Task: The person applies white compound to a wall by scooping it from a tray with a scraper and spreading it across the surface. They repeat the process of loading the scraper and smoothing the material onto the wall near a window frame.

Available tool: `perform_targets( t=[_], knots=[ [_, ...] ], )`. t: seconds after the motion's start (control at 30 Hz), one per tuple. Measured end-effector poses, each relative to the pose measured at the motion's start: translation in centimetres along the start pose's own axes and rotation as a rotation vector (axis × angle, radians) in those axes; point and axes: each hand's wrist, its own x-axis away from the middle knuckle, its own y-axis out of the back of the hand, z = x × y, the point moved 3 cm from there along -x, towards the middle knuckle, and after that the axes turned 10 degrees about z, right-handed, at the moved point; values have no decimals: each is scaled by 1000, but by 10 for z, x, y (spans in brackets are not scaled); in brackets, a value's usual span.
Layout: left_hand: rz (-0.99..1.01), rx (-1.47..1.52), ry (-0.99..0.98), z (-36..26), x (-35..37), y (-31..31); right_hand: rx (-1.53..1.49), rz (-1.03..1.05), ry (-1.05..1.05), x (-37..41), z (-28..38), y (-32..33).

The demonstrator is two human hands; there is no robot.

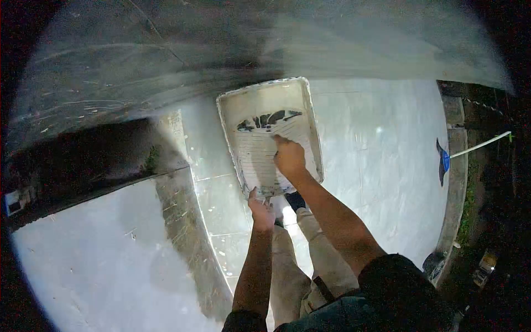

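A paint tray (pixel 259 152) with a ribbed slope and paint-crusted rim is in front of me, tilted a little. My left hand (pixel 261 212) grips its near edge, the thumb over the rim and the other fingers partly hidden beneath. Inside the tray, my right hand (pixel 290 156) is over the ribbed part, index finger extended and the other fingers curled. Its fingertip meets the surface or hovers just above it; whether anything is pinched there is too small to tell. Dark, irregular patches (pixel 269 119) lie across the tray beyond that fingertip.
Pale tiled floor (pixel 354 166) spreads around my feet. A grey, streaked wall (pixel 354 39) rises ahead. On the left is a white-coated surface (pixel 105 260) with a rough edge. A blue-headed tool with a pale pole (pixel 480 145) lies at the right, near a curb (pixel 454 205).
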Motion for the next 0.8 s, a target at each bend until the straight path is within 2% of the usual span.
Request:
perform_targets(
  t=[0.07, 0.1, 0.13, 0.2, 0.33, 0.4, 0.53, 0.6, 0.63, 0.7, 0.77, 0.8],
  knots=[
    [20, -5, 14, -3, 4, -5, -81, -37, -189, -3, -15, 15],
    [37, -10, 26, -3, 3, -4, -99, -148, -161, -5, -18, 28],
    [55, -15, 38, -3, 1, -2, -102, -149, -160, -11, -25, 30],
    [70, -17, 37, -2, -4, 6, 0, -334, -210, -22, -33, 39],
    [100, -40, -4, 6, -14, 21, 46, -268, -352, -35, -28, 44],
    [93, -30, -23, 8, -16, 23, -6, -171, -433, -37, -24, 46],
    [121, -17, 9, 3, -9, 18, 65, -120, -407, -45, -31, 21],
    [130, 34, -28, 5, -14, 23, 96, -214, -351, -46, -38, 4],
    [147, -1, 31, 1, -10, 23, 97, -212, -350, -45, -42, -4],
    [163, -35, 90, 0, -8, 22, 123, -236, -218, -40, -38, -11],
    [172, 30, -38, 0, -9, 20, 131, -225, -158, -32, -29, -13],
    [171, 32, -37, 0, -11, 19, 138, -215, -98, -28, -20, -14]
  ],
)
